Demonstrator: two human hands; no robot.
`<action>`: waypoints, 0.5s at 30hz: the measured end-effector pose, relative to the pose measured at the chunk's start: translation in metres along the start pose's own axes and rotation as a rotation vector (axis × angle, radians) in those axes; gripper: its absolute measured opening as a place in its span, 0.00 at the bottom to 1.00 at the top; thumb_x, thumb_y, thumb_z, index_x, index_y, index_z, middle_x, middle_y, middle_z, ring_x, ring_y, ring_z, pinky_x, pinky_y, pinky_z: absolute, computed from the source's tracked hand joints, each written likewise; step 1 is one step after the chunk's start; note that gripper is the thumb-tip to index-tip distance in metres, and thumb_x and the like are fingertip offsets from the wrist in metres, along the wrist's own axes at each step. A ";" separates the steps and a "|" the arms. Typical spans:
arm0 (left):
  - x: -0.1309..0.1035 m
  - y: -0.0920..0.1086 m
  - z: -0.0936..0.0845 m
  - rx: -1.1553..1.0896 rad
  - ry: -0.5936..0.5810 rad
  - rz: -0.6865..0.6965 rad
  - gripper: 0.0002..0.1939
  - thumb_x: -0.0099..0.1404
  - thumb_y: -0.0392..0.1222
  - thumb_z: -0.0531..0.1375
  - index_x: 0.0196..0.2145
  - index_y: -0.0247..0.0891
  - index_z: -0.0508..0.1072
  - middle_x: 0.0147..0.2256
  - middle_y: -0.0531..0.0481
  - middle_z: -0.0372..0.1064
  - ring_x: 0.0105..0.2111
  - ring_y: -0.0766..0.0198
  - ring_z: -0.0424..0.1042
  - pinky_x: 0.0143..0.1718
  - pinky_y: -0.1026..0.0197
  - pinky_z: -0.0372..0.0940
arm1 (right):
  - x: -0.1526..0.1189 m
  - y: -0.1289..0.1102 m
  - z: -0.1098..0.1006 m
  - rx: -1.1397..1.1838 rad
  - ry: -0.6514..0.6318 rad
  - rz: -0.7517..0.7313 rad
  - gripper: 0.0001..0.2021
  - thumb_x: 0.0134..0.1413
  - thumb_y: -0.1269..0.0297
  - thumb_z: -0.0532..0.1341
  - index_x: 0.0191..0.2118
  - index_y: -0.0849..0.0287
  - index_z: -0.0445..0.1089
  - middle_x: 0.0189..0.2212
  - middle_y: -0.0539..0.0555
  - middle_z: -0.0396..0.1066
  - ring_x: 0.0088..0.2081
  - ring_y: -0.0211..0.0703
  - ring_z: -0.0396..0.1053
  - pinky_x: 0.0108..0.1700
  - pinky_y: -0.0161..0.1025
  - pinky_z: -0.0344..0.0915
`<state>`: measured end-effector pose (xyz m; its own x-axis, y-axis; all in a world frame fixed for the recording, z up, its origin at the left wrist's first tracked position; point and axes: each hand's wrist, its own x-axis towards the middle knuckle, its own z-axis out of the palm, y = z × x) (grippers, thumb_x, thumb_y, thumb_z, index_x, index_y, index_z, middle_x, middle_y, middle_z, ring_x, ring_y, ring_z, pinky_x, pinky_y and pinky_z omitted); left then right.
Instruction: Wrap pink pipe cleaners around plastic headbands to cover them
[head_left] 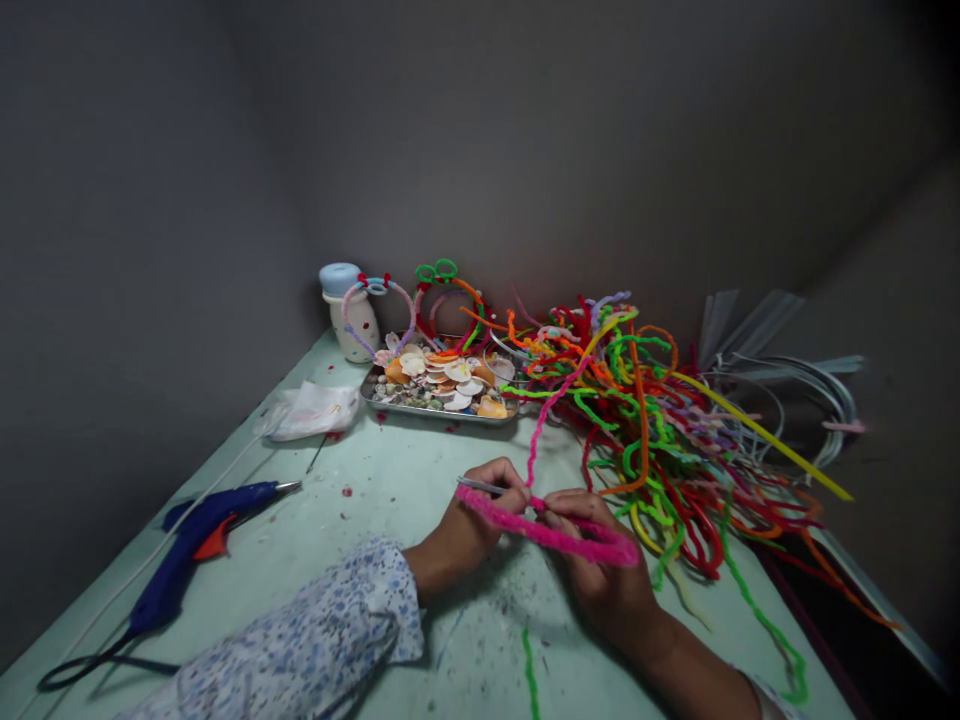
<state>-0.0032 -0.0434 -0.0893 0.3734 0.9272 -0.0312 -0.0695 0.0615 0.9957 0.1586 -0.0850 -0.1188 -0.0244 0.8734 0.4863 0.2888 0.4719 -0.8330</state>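
Observation:
Between my two hands is a headband [559,538] wrapped in fuzzy pink pipe cleaner, its curve facing me. At its left end a bare grey tip of the band sticks out past the fingers of my left hand [484,510], which are closed on it. My right hand [600,560] pinches the band from the other side, partly hidden behind the pink loop. A loose pink pipe cleaner [545,415] rises from the fingers toward the heap at the back.
A blue glue gun [199,545] lies at left. Behind stand a tray [442,412] of shells, two decorated headbands [412,300] and a white jar [349,320]. Tangled pipe cleaners [660,450] fill the right; a plastic packet [315,412] lies left of the tray.

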 end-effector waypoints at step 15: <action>-0.002 0.007 0.005 0.093 0.054 0.009 0.04 0.56 0.35 0.58 0.28 0.36 0.64 0.23 0.56 0.60 0.23 0.71 0.58 0.24 0.67 0.53 | 0.005 -0.001 0.001 0.097 0.076 0.271 0.07 0.56 0.60 0.60 0.32 0.57 0.71 0.27 0.53 0.72 0.31 0.44 0.71 0.34 0.38 0.69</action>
<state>0.0003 -0.0466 -0.0813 0.3222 0.9464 -0.0244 0.0148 0.0208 0.9997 0.1575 -0.0811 -0.1154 0.1142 0.9594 0.2579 0.1819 0.2350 -0.9548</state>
